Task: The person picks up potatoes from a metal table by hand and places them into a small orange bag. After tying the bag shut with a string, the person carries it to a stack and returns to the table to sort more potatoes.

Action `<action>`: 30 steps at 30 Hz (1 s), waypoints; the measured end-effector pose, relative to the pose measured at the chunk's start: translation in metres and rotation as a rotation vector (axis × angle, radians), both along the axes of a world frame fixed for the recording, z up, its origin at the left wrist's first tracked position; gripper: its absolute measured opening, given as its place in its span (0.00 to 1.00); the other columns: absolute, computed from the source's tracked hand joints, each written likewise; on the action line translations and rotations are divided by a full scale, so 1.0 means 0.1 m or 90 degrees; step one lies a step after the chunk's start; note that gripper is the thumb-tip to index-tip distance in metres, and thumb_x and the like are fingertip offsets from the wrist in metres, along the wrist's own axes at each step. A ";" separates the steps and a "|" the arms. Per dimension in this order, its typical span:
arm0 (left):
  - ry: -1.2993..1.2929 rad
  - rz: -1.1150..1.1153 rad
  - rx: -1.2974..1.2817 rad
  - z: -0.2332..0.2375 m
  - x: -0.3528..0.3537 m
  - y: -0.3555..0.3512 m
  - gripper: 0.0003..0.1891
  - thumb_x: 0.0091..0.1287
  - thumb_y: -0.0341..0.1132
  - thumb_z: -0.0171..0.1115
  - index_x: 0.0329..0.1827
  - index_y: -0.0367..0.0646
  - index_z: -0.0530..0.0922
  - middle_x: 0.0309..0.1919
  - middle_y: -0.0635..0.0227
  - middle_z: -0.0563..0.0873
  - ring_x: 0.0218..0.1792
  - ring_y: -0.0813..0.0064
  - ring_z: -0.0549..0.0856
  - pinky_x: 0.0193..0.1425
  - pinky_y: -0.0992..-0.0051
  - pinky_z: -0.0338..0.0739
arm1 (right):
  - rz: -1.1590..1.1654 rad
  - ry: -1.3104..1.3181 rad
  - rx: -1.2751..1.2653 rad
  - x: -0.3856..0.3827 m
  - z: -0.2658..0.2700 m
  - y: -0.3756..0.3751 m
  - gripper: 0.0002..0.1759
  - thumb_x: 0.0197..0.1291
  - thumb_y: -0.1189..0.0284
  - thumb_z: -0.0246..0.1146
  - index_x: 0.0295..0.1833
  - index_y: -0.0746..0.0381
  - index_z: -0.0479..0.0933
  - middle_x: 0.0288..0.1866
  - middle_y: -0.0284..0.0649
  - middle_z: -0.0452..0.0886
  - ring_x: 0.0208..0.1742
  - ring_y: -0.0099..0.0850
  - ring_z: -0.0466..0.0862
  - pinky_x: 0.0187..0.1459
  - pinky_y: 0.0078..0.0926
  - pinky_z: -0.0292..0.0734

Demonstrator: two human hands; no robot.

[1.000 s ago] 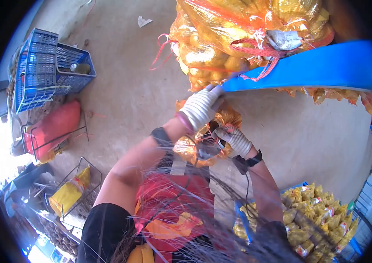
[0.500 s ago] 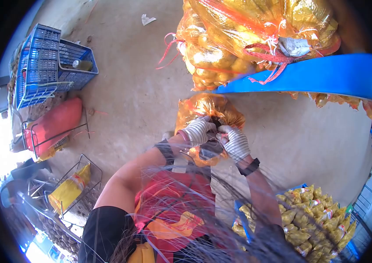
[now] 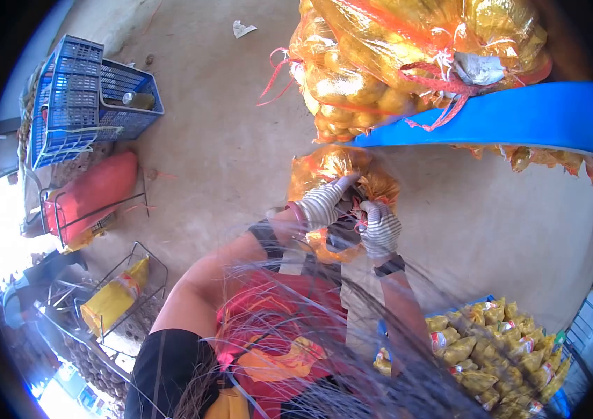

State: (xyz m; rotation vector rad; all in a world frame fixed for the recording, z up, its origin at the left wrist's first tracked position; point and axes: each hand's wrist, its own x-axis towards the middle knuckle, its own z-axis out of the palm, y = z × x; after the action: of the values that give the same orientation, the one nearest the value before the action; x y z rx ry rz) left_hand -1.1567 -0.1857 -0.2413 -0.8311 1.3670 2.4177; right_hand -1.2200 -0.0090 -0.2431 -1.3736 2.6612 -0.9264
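An orange see-through bag [image 3: 310, 170] stands on the floor in front of me, its mouth gathered up between my hands. Striped gloves that leave the fingertips bare cover both hands. My left hand [image 3: 321, 204] is closed round the gathered neck from the left, its fingers pointing away from me. On the other side, my right hand [image 3: 381, 230] is pinched, knuckles up, at a bit of red string [image 3: 361, 225] by the bag's neck. The hands and the bag's folds hide most of the string.
Large bags of yellow round produce [image 3: 352, 87] sit above a blue curved edge [image 3: 506, 115] ahead right. Blue crates [image 3: 69, 105], a red sack [image 3: 97, 188] and a yellow bag on a wire stand [image 3: 116, 297] are left. Small filled yellow bags [image 3: 492, 349] lie at lower right.
My right hand has turned so its knuckles face up, and it has drawn slightly toward me. The left hand has shifted a little right and stays at the bag's neck.
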 end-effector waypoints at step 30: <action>0.119 -0.103 -0.894 0.26 1.05 0.25 0.35 0.47 0.40 0.76 0.60 0.43 0.72 0.60 0.59 0.75 0.62 0.54 0.74 0.63 0.57 0.69 | 0.087 -0.052 0.254 0.81 0.37 0.18 0.27 0.59 0.54 0.65 0.61 0.55 0.76 0.59 0.39 0.75 0.68 0.41 0.68 0.67 0.47 0.61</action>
State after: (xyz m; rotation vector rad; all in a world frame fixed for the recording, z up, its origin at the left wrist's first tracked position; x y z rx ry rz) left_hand -1.0518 -0.1606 -0.2151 -0.6170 3.0226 1.1195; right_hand -1.1393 0.0094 -0.2064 -1.3641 2.4727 -0.3990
